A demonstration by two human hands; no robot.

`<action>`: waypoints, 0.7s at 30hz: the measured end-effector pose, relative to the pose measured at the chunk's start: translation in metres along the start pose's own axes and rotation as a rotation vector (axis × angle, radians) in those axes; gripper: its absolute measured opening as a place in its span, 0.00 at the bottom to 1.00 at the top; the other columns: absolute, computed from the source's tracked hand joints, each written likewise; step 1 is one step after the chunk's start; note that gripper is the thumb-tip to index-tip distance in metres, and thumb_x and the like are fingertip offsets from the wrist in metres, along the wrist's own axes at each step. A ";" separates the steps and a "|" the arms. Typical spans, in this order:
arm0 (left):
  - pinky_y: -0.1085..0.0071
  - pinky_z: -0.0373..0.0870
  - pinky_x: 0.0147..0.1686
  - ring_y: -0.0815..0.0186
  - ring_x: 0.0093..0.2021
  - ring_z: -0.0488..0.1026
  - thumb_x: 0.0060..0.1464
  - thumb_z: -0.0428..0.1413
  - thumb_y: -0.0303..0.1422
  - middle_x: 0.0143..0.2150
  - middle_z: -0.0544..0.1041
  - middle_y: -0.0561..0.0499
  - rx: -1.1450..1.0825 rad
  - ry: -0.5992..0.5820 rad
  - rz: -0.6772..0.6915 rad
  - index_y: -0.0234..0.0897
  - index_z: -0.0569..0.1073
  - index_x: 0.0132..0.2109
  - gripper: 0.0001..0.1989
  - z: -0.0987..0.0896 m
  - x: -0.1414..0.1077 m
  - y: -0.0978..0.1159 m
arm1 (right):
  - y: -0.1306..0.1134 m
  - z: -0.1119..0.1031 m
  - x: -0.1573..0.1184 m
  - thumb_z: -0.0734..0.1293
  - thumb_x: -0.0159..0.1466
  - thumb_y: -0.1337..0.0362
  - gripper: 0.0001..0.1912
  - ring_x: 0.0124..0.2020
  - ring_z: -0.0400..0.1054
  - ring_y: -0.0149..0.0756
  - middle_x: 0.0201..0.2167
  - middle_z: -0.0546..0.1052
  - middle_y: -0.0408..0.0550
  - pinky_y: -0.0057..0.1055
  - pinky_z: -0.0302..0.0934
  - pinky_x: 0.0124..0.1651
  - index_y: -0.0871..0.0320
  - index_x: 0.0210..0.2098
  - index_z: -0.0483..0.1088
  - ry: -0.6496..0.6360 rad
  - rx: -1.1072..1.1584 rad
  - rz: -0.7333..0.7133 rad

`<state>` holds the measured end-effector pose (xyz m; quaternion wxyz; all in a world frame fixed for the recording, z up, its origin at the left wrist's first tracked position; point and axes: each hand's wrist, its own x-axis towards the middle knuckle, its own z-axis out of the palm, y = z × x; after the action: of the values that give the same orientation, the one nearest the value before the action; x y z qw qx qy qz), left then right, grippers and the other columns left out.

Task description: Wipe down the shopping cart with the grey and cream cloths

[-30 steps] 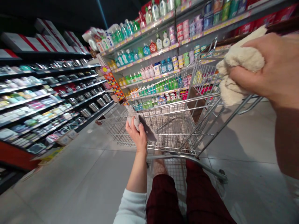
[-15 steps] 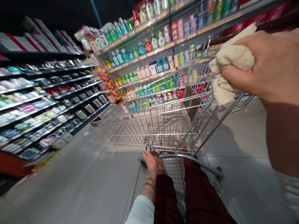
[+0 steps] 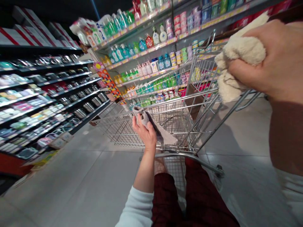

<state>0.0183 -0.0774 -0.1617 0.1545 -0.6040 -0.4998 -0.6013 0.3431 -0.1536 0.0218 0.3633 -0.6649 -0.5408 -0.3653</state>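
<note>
Head cam: L hand (image 3: 145,134) half-curled, holds grey cloth (image 3: 163,133) in front of wire cart (image 3: 175,105), nr side; R hand (image 3: 276,60) clenched on cream cloth (image 3: 246,51) by cart's RH end, contact unclear.

Grey cloth (image 3: 164,135) bunched at its top in left hand (image 3: 146,134), loose tail trailing down to the right before the wire side of a silver shopping cart (image 3: 200,94); contact unclear. Cream, fluffy-looking cloth (image 3: 246,52) crumpled in right hand (image 3: 276,64), one corner poking up, lower folds hanging. Cart stands upright on floor, brown panel at basket's right end.
</note>
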 end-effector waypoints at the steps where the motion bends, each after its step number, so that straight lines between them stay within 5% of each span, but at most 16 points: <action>1: 0.53 0.52 0.67 0.52 0.70 0.51 0.63 0.46 0.38 0.69 0.54 0.32 0.030 -0.021 0.014 0.30 0.61 0.65 0.27 0.009 -0.006 -0.002 | 0.000 0.000 0.000 0.60 0.60 0.45 0.28 0.48 0.69 0.48 0.40 0.73 0.52 0.40 0.54 0.46 0.50 0.54 0.69 0.005 -0.006 -0.001; 4: 0.47 0.52 0.67 0.46 0.72 0.48 0.60 0.48 0.33 0.69 0.53 0.26 0.101 -0.120 0.015 0.25 0.64 0.62 0.25 0.028 -0.047 -0.020 | 0.000 0.000 0.001 0.59 0.60 0.45 0.27 0.47 0.69 0.47 0.40 0.73 0.52 0.41 0.53 0.47 0.52 0.53 0.69 0.013 -0.010 -0.023; 8: 0.44 0.52 0.67 0.46 0.72 0.49 0.58 0.50 0.29 0.68 0.57 0.28 0.115 -0.235 0.010 0.28 0.66 0.61 0.24 0.027 -0.097 -0.049 | -0.003 -0.002 0.002 0.58 0.60 0.45 0.28 0.48 0.69 0.49 0.40 0.73 0.53 0.41 0.53 0.47 0.53 0.53 0.69 0.010 -0.002 -0.018; 16: 0.47 0.51 0.68 0.49 0.73 0.46 0.57 0.51 0.27 0.69 0.56 0.32 0.080 -0.291 -0.039 0.32 0.63 0.65 0.28 0.016 -0.113 -0.059 | -0.004 -0.007 -0.001 0.58 0.63 0.45 0.26 0.47 0.68 0.47 0.41 0.73 0.54 0.43 0.53 0.48 0.51 0.55 0.68 -0.042 0.013 -0.016; 21: 0.50 0.62 0.62 0.48 0.68 0.57 0.57 0.51 0.28 0.66 0.60 0.29 0.161 -0.479 -0.196 0.31 0.66 0.61 0.25 0.008 -0.167 -0.088 | -0.003 -0.006 0.000 0.58 0.63 0.46 0.27 0.46 0.67 0.46 0.40 0.72 0.53 0.43 0.56 0.50 0.54 0.55 0.68 -0.026 0.022 -0.028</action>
<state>-0.0098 -0.1014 -0.3471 0.0206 -0.6636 -0.6244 -0.4116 0.3392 -0.1585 0.0248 0.3586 -0.6580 -0.5586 -0.3557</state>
